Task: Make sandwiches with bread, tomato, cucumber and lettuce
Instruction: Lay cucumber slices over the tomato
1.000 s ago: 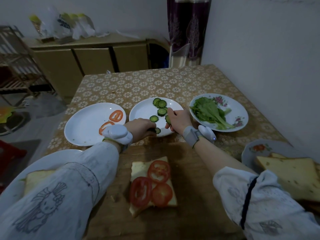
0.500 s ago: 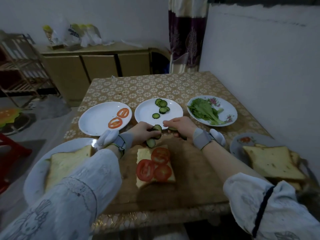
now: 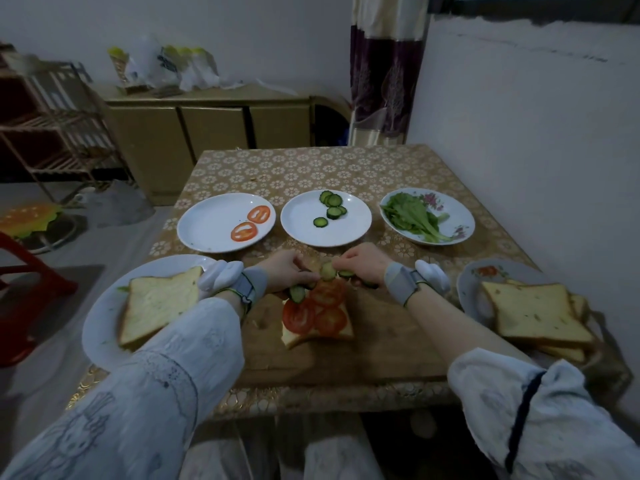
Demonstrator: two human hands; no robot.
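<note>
1. Two hands are over the far end of the wooden cutting board [image 3: 381, 341] on the worktop [image 3: 311, 168].
2. My left hand [image 3: 284, 271] has its grip pinching cucumber slices [image 3: 297, 293] just above the open sandwich [image 3: 317, 315].
3. My right hand [image 3: 363, 263] has its grip pinching further cucumber slices [image 3: 345, 273]; one pale slice [image 3: 328, 271] sits between both hands.
4. Open sandwich: one bread slice on the board, topped with three tomato slices [image 3: 329, 292].
5. Beyond the board, three plates in a row: the left plate [image 3: 204, 223] bears two tomato slices [image 3: 259, 213]; the middle plate [image 3: 346, 230] bears loose cucumber slices [image 3: 333, 212]; the right, flowered plate [image 3: 460, 216] holds lettuce [image 3: 408, 216].
6. Plate at near left [image 3: 100, 323] carries a bread-topped sandwich [image 3: 156, 303]; some green shows at its edge.
7. Plate at near right [image 3: 471, 278] carries a stack of bread slices [image 3: 530, 313].
8. Both wrists wear grey bands with white units.
</note>
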